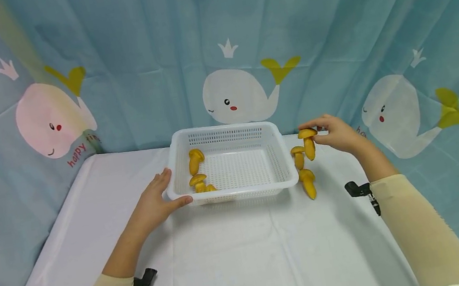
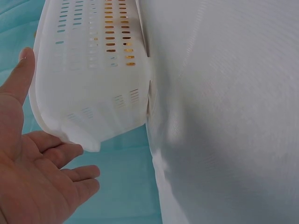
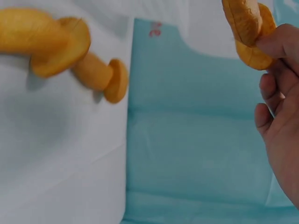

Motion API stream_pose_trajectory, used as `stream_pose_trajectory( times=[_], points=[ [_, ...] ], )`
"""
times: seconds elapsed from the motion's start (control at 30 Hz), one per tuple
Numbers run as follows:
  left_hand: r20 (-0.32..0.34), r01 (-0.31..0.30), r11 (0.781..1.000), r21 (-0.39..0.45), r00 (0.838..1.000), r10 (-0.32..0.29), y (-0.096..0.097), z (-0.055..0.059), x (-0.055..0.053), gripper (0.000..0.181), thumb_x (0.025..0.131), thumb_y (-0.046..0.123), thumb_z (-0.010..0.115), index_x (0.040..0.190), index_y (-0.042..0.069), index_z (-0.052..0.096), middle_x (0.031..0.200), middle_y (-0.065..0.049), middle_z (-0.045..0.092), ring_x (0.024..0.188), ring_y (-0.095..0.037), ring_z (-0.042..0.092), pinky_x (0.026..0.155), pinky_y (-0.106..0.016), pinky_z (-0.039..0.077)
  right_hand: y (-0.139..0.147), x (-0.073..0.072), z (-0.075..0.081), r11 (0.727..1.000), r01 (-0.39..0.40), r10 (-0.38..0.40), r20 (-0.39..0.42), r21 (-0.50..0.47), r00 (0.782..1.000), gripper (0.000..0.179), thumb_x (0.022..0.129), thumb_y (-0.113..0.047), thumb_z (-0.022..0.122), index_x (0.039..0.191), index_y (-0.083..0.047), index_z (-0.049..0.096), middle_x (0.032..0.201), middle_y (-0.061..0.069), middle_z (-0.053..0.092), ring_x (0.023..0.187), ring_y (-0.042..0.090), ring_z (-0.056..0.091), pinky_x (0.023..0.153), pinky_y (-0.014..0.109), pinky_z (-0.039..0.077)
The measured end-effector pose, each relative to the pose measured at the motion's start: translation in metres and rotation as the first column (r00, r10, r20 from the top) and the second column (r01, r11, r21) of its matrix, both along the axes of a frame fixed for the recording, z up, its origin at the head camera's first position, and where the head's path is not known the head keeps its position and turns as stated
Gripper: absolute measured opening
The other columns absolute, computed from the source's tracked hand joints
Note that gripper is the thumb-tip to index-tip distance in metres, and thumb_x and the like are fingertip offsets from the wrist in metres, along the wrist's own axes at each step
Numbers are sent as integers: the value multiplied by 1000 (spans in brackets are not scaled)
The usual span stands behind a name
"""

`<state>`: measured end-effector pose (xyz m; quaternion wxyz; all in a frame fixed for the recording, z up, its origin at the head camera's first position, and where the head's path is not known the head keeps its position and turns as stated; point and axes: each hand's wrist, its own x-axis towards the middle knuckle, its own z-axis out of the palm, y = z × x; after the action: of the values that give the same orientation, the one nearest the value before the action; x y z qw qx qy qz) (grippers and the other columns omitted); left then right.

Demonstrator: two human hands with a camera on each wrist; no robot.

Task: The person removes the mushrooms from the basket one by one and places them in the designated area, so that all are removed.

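Note:
A white plastic basket [image 1: 238,193] stands on the cloth-covered table. My left hand [image 1: 156,202] touches its near left corner, thumb along the front rim and fingers by the left side; in the left wrist view the hand [image 2: 39,172] lies loosely at the basket's [image 2: 88,84] corner. My right hand [image 1: 335,135] pinches a yellow toy mushroom [image 1: 309,145] by its cap, right of the basket. In the right wrist view this mushroom [image 3: 245,23] is raised above the table. Two more mushrooms lie beside the basket, one farther [image 1: 298,156], one nearer [image 1: 308,183].
Inside the basket, at its left side, lie several yellow mushrooms, such as one at the back [image 1: 196,160] and one in front [image 1: 198,182]. A white cloth [image 1: 240,262] covers the table. Behind the table hangs a blue curtain [image 1: 136,77] with printed whales.

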<state>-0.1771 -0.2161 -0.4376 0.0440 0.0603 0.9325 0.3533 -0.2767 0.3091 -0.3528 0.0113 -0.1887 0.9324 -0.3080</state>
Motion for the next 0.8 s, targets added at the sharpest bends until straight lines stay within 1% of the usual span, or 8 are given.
stream_pose_trajectory(
  times=[0.17, 0.3, 0.4, 0.53, 0.67, 0.8],
  points=[
    [-1, -5, 1000, -7, 1000, 5, 1, 0, 1, 120, 78, 71, 76, 166, 17, 13, 173, -6, 10, 159, -38, 8, 117, -73, 19, 16, -8, -10, 999, 52, -51, 49, -15, 997, 43, 99, -5, 60, 138, -22, 67, 129, 7, 56, 114, 30, 43, 90, 46, 42],
    [-5, -13, 1000, -6, 1000, 13, 1, 1, 1, 121, 78, 72, 75, 166, 17, 13, 173, -5, 10, 158, -38, 8, 117, -73, 19, 26, -17, -17, 998, 64, -62, 69, -22, 996, 43, 99, -3, 58, 139, -19, 65, 132, 10, 56, 118, 33, 43, 94, 49, 41],
    [-2, -7, 1000, -5, 1000, 7, 0, 1, 2, 121, 78, 73, 74, 166, 18, 12, 173, -3, 9, 159, -37, 7, 118, -72, 19, 35, -24, -24, 998, 67, -65, 82, -22, 994, 43, 100, -2, 57, 141, -15, 64, 136, 13, 56, 120, 35, 43, 95, 50, 40],
    [-4, 10, 1000, -8, 1000, -10, -2, 0, 2, 120, 80, 72, 73, 166, 17, 11, 173, -1, 8, 159, -36, 5, 119, -71, 18, 43, -33, -32, 996, 77, -72, 107, -41, 992, 42, 101, -3, 56, 142, -11, 62, 139, 16, 58, 118, 35, 42, 91, 48, 40],
    [-12, 9, 1000, -2, 1000, -9, -3, 0, 1, 120, 80, 72, 74, 165, 16, 12, 173, -1, 8, 159, -36, 5, 119, -70, 18, 48, -42, -45, 992, 109, -100, 142, -60, 985, 40, 103, -6, 56, 143, -10, 61, 139, 17, 57, 114, 33, 40, 84, 43, 40],
    [-4, 12, 1000, -1, 1000, -12, -4, -1, 0, 120, 79, 73, 73, 166, 17, 11, 173, 0, 7, 159, -36, 5, 119, -71, 18, 54, -46, -59, 989, 130, -115, 186, -67, 976, 40, 103, -4, 55, 142, -8, 60, 142, 18, 54, 114, 33, 38, 84, 42, 39]
  ],
)
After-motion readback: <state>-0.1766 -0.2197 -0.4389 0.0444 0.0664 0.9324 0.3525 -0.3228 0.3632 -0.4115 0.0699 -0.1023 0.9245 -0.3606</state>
